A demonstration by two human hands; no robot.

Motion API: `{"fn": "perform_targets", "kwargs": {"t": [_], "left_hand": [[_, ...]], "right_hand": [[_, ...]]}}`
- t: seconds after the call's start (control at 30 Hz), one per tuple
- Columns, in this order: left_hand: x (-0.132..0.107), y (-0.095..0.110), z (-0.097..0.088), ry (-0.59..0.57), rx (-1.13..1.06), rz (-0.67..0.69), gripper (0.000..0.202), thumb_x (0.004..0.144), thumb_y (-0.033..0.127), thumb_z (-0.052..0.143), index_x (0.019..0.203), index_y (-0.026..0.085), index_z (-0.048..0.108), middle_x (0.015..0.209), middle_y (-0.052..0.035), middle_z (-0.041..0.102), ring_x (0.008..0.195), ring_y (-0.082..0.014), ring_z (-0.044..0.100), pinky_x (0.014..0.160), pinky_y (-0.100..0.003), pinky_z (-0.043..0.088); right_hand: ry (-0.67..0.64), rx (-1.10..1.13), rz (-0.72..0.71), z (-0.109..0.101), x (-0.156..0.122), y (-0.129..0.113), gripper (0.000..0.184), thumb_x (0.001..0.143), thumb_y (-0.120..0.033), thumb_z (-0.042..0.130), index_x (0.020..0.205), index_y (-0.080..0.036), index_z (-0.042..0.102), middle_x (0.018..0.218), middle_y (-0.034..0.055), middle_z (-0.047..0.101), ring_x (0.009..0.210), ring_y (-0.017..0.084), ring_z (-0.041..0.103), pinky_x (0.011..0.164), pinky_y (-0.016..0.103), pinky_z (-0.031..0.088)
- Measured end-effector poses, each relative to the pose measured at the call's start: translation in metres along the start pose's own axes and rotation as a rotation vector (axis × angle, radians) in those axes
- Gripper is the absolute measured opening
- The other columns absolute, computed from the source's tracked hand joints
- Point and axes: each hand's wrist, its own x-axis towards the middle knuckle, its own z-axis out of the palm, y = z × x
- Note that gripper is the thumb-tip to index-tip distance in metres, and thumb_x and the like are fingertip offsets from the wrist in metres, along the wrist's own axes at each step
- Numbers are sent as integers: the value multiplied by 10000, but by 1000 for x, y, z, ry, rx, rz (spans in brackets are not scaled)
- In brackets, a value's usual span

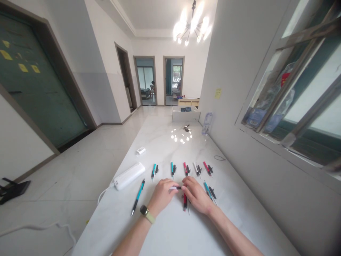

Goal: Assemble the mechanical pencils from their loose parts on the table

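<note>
- Well, a white and black pen (174, 187) is between the two hands, over the near part of the table (165, 234).
- The left hand (162, 193) pinches its white end and the right hand (197, 196) its black end — I cannot tell if the ends are joined.
- A red pen (184, 202) in bits lies just by the right hand.
- Past the hands, in a row, lie two blue pens (172, 168), two more red pens (206, 167) and a white pen (196, 168), all in bits.
- Right of the right hand lies another blue pen (207, 188), also in bits.
- On the left, a long blue pen (138, 197) looks whole — so, I judge, seven pens are apart, one is together, and the held one is being worked on.
</note>
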Motion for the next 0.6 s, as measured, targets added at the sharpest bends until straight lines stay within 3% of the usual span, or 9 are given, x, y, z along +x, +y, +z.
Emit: {"fn": "perform_targets", "kwargs": {"t": [0.23,0.37,0.53,0.6], "left_hand": [[0,-2,2,-11,-6,-3,176,792,93,656,894,229,698,899,-9,698,862,-190,618,828,-319,463],[0,-3,2,-12,-25,2,223,800,63,623,920,235,701,908,-10,698,877,-186,617,840,-313,465],[0,-1,1,-20,-21,-6,175,794,82,642,883,221,699,885,-14,696,853,-186,619,814,-306,475],[-1,-1,1,-19,-27,-2,203,794,61,626,891,223,700,888,-13,694,858,-181,620,819,-302,474]], "right_hand": [[-11,9,-17,1,0,1,251,1007,-303,370,881,-194,558,962,75,556,900,211,536,847,364,435],[11,10,-13,1,0,2,153,976,-319,458,950,-196,545,969,71,553,908,217,532,833,362,437],[-28,0,-18,1,0,3,275,1008,-301,376,841,-191,565,956,71,563,908,209,529,852,364,426],[-22,-8,-13,1,0,3,229,994,-315,422,865,-190,565,933,65,563,897,211,526,835,363,429]]}}
